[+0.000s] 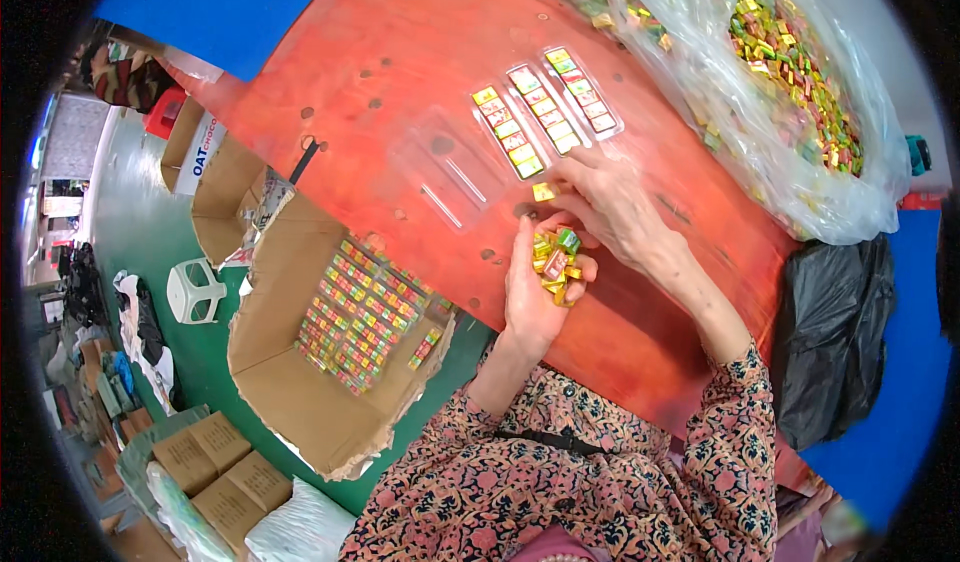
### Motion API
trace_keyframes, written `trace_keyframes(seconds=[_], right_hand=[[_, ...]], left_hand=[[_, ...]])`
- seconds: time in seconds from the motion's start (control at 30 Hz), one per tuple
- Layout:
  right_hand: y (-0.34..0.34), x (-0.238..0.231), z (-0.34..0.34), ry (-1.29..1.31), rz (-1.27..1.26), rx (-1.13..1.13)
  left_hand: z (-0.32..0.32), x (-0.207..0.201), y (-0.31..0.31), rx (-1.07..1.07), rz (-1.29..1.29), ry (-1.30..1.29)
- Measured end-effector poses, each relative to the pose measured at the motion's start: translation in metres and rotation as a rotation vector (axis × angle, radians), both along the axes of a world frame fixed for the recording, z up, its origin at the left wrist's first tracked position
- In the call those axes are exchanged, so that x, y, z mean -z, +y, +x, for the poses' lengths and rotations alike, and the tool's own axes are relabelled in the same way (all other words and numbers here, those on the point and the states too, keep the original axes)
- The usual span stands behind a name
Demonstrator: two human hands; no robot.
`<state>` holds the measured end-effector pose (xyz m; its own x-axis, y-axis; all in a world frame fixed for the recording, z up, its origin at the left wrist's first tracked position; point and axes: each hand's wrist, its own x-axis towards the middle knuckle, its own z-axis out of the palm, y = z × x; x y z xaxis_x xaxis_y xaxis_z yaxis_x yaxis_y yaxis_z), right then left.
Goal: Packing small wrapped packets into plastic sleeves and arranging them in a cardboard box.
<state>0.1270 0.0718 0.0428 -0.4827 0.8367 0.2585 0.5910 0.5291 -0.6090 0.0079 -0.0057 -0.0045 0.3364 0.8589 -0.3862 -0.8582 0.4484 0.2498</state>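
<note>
My left hand (pixel 537 297) is cupped palm up, its fingers curled around a handful of small foil-wrapped candies (pixel 556 262), mostly gold with a green and a reddish one. Just above it, my right hand (pixel 605 197) is bent over the table, with a single yellow wrapped candy (pixel 543 192) at its thumb and fingertips. Beyond the fingers lies a clear plastic tray (pixel 612 127) with three slots, each lined with candies in red, yellow and green wrappers. To the left, a second clear tray (pixel 450 177) holds no candies.
A large clear plastic bag (pixel 690 72) of loose candies rests at the upper right of the red tabletop (pixel 380 22). Below the table's left edge stands an open cardboard box (pixel 270 382) with filled trays. A black plastic bag (pixel 835 332) hangs at the right.
</note>
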Motion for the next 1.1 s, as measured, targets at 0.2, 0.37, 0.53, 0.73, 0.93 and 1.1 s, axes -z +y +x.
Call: trace_keyframes(seconds=[0.2, 0.37, 0.53, 0.73, 0.93, 1.1], right_hand=[[-0.015, -0.003, 0.013, 0.053, -0.177, -0.092], [-0.003, -0.009, 0.000, 0.043, -0.182, -0.077], [0.038, 0.003, -0.044, -0.024, 0.194, -0.111], [0.059, 0.026, -0.081, -0.134, 0.304, -0.201], [0.061, 0.030, -0.080, -0.154, 0.424, -0.209], [0.039, 0.007, -0.072, -0.034, 0.112, -0.183]], left_hand=[[-0.010, 0.000, 0.000, 0.018, -0.025, -0.003], [-0.037, -0.002, -0.009, 0.091, -0.094, -0.135], [-0.066, -0.007, -0.014, -0.003, -0.055, -0.138], [-0.089, -0.007, -0.014, -0.114, -0.052, -0.172], [-0.097, -0.006, -0.005, -0.121, -0.001, -0.187], [-0.099, -0.011, -0.004, -0.122, 0.040, -0.191]])
